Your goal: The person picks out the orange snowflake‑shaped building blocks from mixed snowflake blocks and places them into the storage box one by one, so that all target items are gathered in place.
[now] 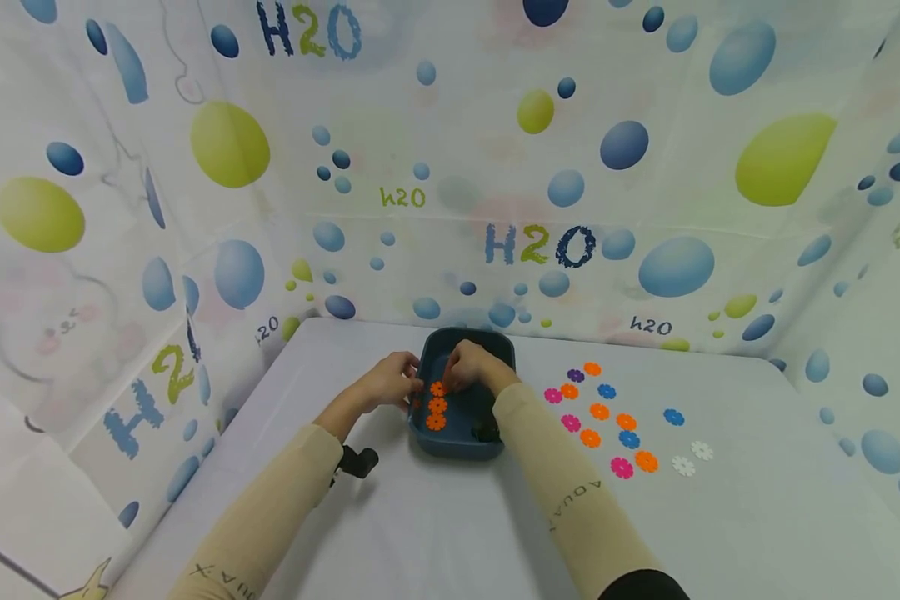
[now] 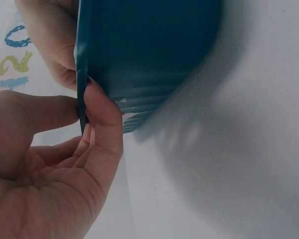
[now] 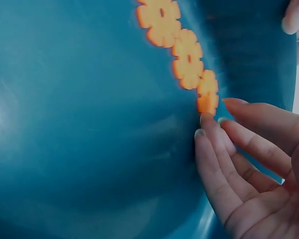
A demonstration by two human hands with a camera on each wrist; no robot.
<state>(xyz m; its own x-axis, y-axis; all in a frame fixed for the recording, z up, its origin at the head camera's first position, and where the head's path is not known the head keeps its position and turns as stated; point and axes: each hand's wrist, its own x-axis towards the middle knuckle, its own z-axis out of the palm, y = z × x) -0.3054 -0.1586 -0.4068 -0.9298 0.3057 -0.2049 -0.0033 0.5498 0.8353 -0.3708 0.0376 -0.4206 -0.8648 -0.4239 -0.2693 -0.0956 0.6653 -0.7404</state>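
- Both hands are at the blue tray (image 1: 457, 450); the left hand (image 1: 388, 381) pinches its rim at nine o'clock.
- The right hand (image 1: 472, 367), fingers loosely extended, touches an orange flower (image 3: 208, 99) at its eight o'clock.
- Two matching flowers (image 3: 181, 59) continue toward six o'clock.
- Loose flowers (image 1: 599, 412) lie outside at three o'clock.

A dotted backdrop (image 1: 465, 158), perhaps cloth, hangs behind the white table (image 1: 780, 517).

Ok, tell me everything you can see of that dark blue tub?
The tub is dark teal-blue, plastic-looking and shiny inside, rectangular with rounded corners. It sits open side up on the white table. Three orange flower pieces line its left side. The left grip pinches its rim; the right grip is inside, contact unclear.
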